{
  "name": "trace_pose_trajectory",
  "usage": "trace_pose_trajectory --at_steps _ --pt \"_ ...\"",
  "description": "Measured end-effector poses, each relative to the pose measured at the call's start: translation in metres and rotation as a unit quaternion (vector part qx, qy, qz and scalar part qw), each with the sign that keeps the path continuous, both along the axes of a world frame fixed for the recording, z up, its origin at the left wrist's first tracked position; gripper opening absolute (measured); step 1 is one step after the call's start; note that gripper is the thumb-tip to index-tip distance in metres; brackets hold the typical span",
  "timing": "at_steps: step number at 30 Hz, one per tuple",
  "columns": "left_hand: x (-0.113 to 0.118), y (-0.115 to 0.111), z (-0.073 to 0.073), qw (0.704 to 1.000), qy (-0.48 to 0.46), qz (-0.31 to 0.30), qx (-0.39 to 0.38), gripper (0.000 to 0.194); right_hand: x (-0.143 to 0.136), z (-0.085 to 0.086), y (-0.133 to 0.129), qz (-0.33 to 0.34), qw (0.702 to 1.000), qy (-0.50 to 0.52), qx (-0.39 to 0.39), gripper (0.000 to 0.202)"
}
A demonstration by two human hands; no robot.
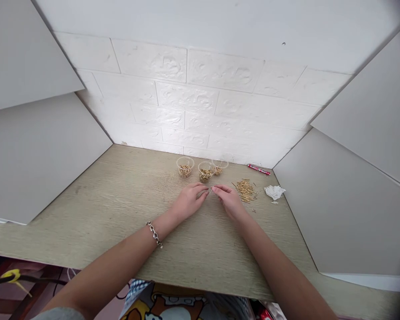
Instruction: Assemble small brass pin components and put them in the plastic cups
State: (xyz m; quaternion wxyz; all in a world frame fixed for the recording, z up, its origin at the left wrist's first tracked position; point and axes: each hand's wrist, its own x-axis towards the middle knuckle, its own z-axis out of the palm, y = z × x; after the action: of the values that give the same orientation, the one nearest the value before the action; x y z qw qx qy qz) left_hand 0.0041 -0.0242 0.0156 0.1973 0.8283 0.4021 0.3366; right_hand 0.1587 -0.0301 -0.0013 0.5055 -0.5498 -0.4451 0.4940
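Just in front of the cups, my left hand [190, 199] has its thumb and fingers curved with a gap between their tips; nothing shows held in it. Close by on the right, my right hand [229, 198] pinches a small thin pin [211, 190] that points toward the left fingertips. Behind the hands stand three clear plastic cups: a left one [185, 165] and a middle one [206, 172] holding small golden pieces, and a right one [220, 165] partly hidden by the middle cup. A pile of golden pins [246, 191] lies right of my right hand.
Crumpled white tissue [274, 192] and a red packaged stick [259, 169] lie at the right on the wooden table [120, 195]. Tiny specks [170, 181] are scattered left of the cups. Grey panels [33, 155] flank the table, with a white brick-patterned wall [173, 93] behind.
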Motion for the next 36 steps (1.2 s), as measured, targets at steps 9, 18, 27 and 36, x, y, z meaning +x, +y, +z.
trace_pose_trajectory --at_steps 9,18,27,36 --pt "0.002 -0.003 0.002 1.000 0.006 0.013 0.017 0.018 -0.013 -0.005 -0.006 0.011 0.995 0.099 -0.010 0.022" --pt "0.000 -0.001 0.003 0.999 0.031 0.022 0.007 0.020 -0.014 -0.004 -0.007 0.012 0.999 0.036 -0.002 0.024" --pt "0.001 -0.004 0.003 1.000 0.024 0.007 0.012 0.021 -0.016 0.006 -0.012 0.034 0.982 -0.154 0.109 0.029" --pt "0.003 -0.005 0.000 0.998 0.054 0.011 0.018 0.021 -0.013 0.001 -0.012 0.009 0.950 -0.275 0.145 0.035"
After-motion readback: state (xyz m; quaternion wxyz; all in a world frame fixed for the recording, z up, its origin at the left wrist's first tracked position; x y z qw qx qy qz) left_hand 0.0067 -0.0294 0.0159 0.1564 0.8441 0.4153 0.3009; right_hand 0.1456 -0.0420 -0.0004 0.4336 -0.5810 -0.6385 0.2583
